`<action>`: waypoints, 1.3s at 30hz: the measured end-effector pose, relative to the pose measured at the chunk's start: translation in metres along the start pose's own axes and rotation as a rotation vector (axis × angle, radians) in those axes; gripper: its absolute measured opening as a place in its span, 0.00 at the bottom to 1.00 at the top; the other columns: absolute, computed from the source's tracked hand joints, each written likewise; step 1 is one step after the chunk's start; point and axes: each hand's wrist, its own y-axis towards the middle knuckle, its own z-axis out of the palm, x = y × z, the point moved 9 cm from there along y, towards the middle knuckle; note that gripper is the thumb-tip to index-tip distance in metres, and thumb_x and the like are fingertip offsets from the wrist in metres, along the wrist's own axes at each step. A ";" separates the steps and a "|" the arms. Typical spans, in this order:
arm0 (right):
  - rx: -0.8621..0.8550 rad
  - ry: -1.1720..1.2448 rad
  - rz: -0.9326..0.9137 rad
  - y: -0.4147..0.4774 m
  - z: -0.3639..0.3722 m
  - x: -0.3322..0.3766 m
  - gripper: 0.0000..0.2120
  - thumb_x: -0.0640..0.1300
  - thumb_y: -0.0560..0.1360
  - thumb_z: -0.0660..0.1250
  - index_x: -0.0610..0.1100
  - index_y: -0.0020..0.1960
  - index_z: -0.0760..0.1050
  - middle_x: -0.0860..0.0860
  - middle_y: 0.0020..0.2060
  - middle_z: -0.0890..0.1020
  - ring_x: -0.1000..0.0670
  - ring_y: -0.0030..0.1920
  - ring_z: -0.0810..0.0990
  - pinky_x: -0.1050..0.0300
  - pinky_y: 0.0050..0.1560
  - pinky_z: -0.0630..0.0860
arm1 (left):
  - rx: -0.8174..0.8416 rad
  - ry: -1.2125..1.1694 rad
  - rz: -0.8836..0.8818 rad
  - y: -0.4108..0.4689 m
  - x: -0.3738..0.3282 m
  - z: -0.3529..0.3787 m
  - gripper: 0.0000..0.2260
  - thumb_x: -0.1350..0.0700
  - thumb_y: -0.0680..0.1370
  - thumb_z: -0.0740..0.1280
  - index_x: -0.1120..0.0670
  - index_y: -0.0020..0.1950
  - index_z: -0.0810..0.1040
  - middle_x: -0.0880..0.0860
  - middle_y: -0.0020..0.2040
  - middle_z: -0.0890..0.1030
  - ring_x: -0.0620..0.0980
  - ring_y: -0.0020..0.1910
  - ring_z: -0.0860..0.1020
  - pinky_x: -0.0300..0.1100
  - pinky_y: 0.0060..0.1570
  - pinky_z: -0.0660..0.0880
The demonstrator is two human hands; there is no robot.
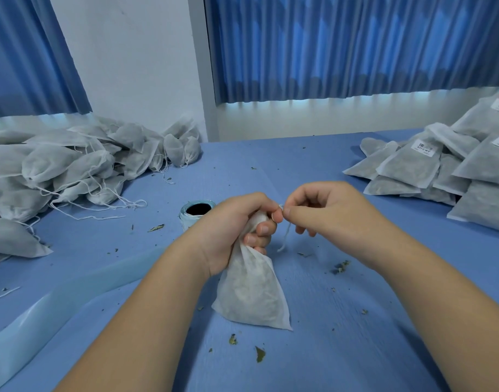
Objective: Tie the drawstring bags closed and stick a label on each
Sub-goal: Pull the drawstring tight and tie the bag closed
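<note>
centrally, over a smooth blue table (313,171), the left hand (237,222) is wrapped tight round the gathered neck of a white drawstring bag (251,295), its fingers curled over the bunched fabric. the bag is thin, matte non-woven cloth, slightly see-through, with dark dried leaf showing faintly inside; it hangs down from the fist in a soft wedge, and its flat seamed bottom corner reaches the table between the forearms. the right hand (327,210) pinches the thin white drawstring (285,236) between thumb and forefinger just beside the left fingertips, and a short limp tail of cord dangles below.

just behind the left hand stands a roll of labels (196,212), a pale blue-edged coil with a dark hollow core. at the far left lies a heap of plump bags (73,165), puffy and crumpled, their loose strings trailing over the table. at the far right a stack of flat bags (440,171) lies in overlapping layers, several bearing small white rectangular labels with dark print. a translucent strip (58,295) runs across the table at the near left. crumbs of dried green leaf (259,353) are scattered over the surface. pleated blue curtains (356,43) hang behind.
</note>
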 end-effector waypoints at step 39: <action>0.088 -0.074 0.072 0.002 -0.001 -0.014 0.07 0.39 0.72 0.64 0.45 0.37 0.77 0.54 0.28 0.80 0.58 0.30 0.77 0.64 0.35 0.75 | -0.205 0.218 0.101 -0.003 -0.008 -0.012 0.06 0.57 0.76 0.70 0.55 0.39 0.80 0.50 0.34 0.78 0.44 0.23 0.66 0.32 0.25 0.64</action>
